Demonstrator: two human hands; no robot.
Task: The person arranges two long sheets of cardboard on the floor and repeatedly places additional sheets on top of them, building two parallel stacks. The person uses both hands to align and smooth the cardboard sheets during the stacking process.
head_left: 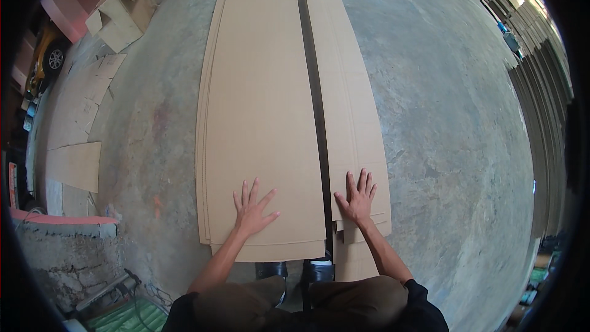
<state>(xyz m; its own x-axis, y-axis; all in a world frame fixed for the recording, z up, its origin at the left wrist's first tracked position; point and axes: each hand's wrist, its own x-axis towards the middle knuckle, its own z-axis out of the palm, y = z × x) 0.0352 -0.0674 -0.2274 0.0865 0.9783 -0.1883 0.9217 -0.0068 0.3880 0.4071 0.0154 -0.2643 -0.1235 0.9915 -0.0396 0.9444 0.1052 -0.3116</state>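
Observation:
Two long cardboard sheets lie side by side in front of me, split by a narrow dark gap. My left hand [251, 210] rests flat with fingers spread near the close end of the wide left cardboard sheet [264, 104]. On the narrower right cardboard sheet [350, 92], my right hand [357, 198] presses flat, its fingers apart, close to the gap. Crease lines run along both sheets. Further cardboard edges show beneath the left sheet's left side. A smaller cardboard piece [356, 261] sticks out under the right sheet's near end. Neither hand grips anything.
My shoes [319, 270] stand at the sheets' near end. An open cardboard box [123, 15] and flattened cardboard [77, 163] lie on the concrete floor [448, 117] at left. Stacked sheets [541, 129] line the right side. A low rough wall [67, 252] stands near left.

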